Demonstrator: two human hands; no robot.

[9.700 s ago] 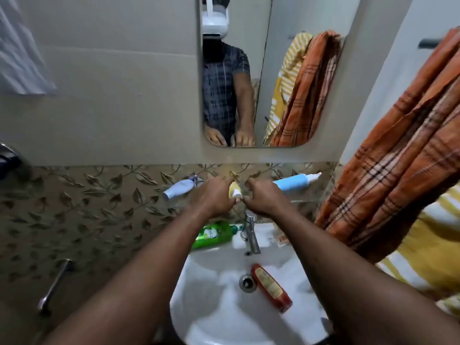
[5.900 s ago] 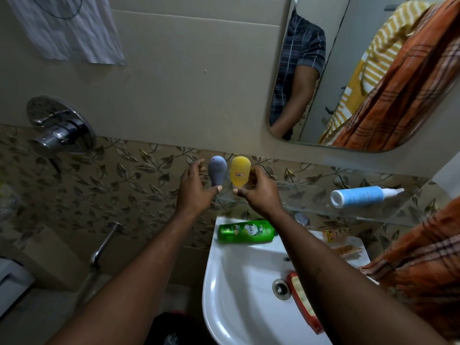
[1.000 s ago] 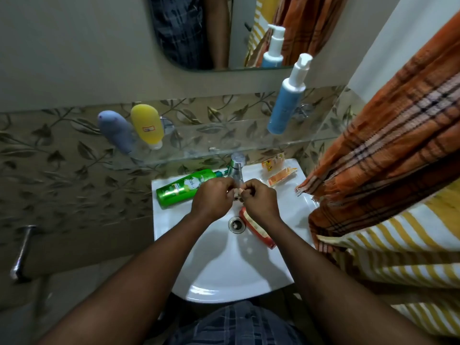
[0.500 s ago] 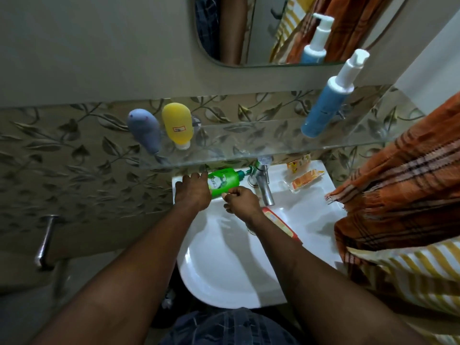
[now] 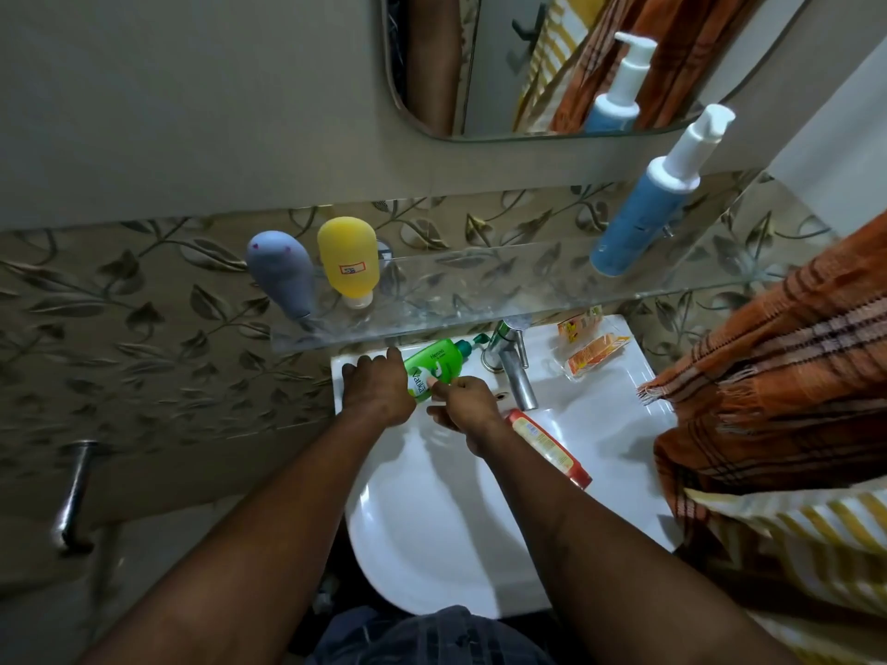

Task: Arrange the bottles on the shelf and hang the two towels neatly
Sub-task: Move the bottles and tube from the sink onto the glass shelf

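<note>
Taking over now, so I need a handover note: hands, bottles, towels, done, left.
Left hand and right hand both hold the green bottle, lying on the sink rim.
Done: grey bottle, yellow bottle, blue bottle stand on the shelf.
Left: shelve the green bottle and the red bottle in the sink; hang the orange towel and striped towel, bunched at right.

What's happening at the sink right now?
A person has both hands on the green bottle lying on the back rim of the sink: the left hand covers its base end, the right hand pinches its side. The grey bottle, yellow bottle and blue pump bottle stand on the glass shelf. A red bottle lies in its basin. The orange towel and yellow-striped towel hang bunched at the right.
</note>
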